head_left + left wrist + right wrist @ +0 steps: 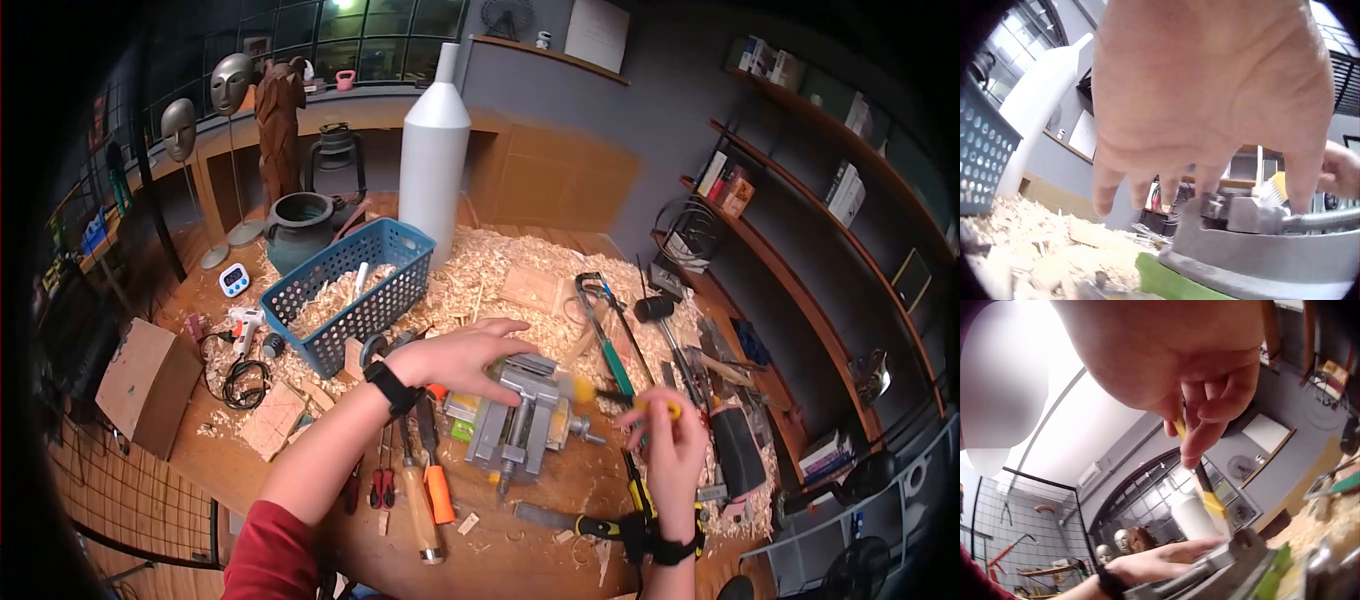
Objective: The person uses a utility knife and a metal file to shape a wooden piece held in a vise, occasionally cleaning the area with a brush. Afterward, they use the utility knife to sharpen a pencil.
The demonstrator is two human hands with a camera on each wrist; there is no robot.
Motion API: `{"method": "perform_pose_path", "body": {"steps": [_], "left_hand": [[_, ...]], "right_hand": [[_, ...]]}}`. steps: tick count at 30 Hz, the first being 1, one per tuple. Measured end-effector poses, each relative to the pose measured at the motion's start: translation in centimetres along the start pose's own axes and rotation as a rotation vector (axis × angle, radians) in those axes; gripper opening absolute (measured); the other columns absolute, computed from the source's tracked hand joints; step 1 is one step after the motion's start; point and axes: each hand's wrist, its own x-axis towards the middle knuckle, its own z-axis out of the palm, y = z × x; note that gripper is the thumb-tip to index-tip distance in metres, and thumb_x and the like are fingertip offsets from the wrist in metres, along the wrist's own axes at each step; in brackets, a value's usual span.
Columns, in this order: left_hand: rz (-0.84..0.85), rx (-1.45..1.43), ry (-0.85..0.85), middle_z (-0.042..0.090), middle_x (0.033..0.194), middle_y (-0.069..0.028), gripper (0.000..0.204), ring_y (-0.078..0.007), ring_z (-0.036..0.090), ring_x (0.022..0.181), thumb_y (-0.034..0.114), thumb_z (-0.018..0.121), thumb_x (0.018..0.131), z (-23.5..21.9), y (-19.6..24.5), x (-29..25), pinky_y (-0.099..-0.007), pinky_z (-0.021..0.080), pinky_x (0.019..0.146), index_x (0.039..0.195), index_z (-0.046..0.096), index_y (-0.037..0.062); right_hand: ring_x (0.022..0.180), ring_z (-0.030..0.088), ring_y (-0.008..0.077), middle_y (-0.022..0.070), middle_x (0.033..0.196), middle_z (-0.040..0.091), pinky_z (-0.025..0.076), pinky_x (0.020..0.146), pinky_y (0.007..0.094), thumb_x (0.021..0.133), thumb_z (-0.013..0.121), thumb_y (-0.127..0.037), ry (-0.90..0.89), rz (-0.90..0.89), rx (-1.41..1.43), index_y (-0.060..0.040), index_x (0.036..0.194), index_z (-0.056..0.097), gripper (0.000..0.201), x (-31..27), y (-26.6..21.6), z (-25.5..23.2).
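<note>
A grey metal bench vise (pixel 512 425) sits on the wooden table in front of me. My left hand (pixel 455 358) lies over its far left side with the fingers extended, and the thumb reaches down to the vise body. My right hand (pixel 668 450), to the right of the vise, pinches a yellow and black brush (pixel 1214 503) by its handle. The head of the brush is blurred in the head view, close over the vise's right side. Pale bristles show beside the vise in the left wrist view. Green material (pixel 1172 278) lies under the vise.
Wood shavings (pixel 490 255) cover the back of the table. A blue perforated basket (pixel 400 295) holds more shavings. Chisels with orange (pixel 439 495) and wooden handles (pixel 420 510) lie at front left. A mallet (pixel 655 308) and a saw (pixel 615 365) lie at right; a tall white bottle (pixel 435 165) stands behind.
</note>
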Motion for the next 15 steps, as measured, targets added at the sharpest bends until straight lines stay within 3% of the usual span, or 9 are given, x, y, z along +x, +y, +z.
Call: {"method": "perform_pose_path", "body": {"steps": [3, 6, 8, 11, 13, 15], "left_hand": [[-0.034, 0.007, 0.172, 0.038, 0.158, -0.0264, 0.068, -0.0411, 0.036, 0.146, 0.039, 0.074, 0.089, 0.9, 2.0, -1.3, -0.0451, 0.031, 0.121, 0.144, 0.055, 0.0027], [-0.090, 0.095, 0.293, 0.042, 0.154, -0.0248, 0.063, -0.0409, 0.039, 0.144, 0.040, 0.073, 0.090, 1.5, 3.5, -1.5, -0.0456, 0.032, 0.120, 0.139, 0.059, 0.0032], [-0.070, 0.129, 0.346, 0.047, 0.150, -0.0227, 0.053, -0.0400, 0.043, 0.141, 0.037, 0.073, 0.091, 1.6, 4.2, -0.7, -0.0456, 0.034, 0.118, 0.133, 0.064, 0.0054], [-0.048, 0.001, 0.395, 0.053, 0.144, -0.0202, 0.035, -0.0379, 0.049, 0.136, 0.025, 0.074, 0.091, 1.9, 4.1, 0.8, -0.0440, 0.039, 0.114, 0.121, 0.070, 0.0096], [-0.067, -0.085, 0.366, 0.055, 0.143, -0.0195, 0.031, -0.0369, 0.051, 0.134, 0.021, 0.075, 0.090, 2.0, 3.0, 1.9, -0.0430, 0.040, 0.113, 0.118, 0.071, 0.0093], [-0.086, -0.197, 0.369, 0.061, 0.138, -0.0165, 0.022, -0.0332, 0.057, 0.129, 0.012, 0.074, 0.088, 2.2, 2.2, 2.9, -0.0403, 0.042, 0.112, 0.109, 0.074, 0.0081]], "right_hand": [[0.064, 0.059, 0.0074, 0.0087, 0.089, 0.073, 0.046, 0.057, 0.0214, 0.108, 0.052, -0.012, 0.275, -0.065, -0.253, -0.0014, 0.114, 0.064, 0.017, 0.7, 1.0, -1.5], [0.064, 0.058, 0.0070, 0.0079, 0.089, 0.072, 0.045, 0.057, 0.0210, 0.108, 0.053, -0.013, 0.242, -0.051, -0.081, -0.0016, 0.114, 0.064, 0.017, -0.5, 1.3, -1.4], [0.063, 0.059, 0.0064, 0.0069, 0.087, 0.072, 0.043, 0.055, 0.0197, 0.109, 0.052, -0.016, 0.159, 0.063, -0.026, -0.0036, 0.115, 0.064, 0.019, -1.6, 0.9, -1.3], [0.059, 0.061, 0.0072, 0.0075, 0.088, 0.074, 0.041, 0.050, 0.0194, 0.110, 0.049, -0.020, 0.095, 0.214, -0.012, -0.0049, 0.117, 0.063, 0.022, -2.6, 2.6, -2.8], [0.055, 0.064, 0.0094, 0.0100, 0.090, 0.076, 0.039, 0.045, 0.0200, 0.111, 0.046, -0.022, 0.029, 0.410, -0.009, -0.0052, 0.120, 0.060, 0.024, -3.1, 4.8, -3.9], [0.054, 0.065, 0.0106, 0.0116, 0.092, 0.077, 0.039, 0.044, 0.0203, 0.110, 0.046, -0.022, -0.001, 0.477, 0.040, -0.0051, 0.122, 0.059, 0.024, -3.9, 6.4, -4.5]]}}
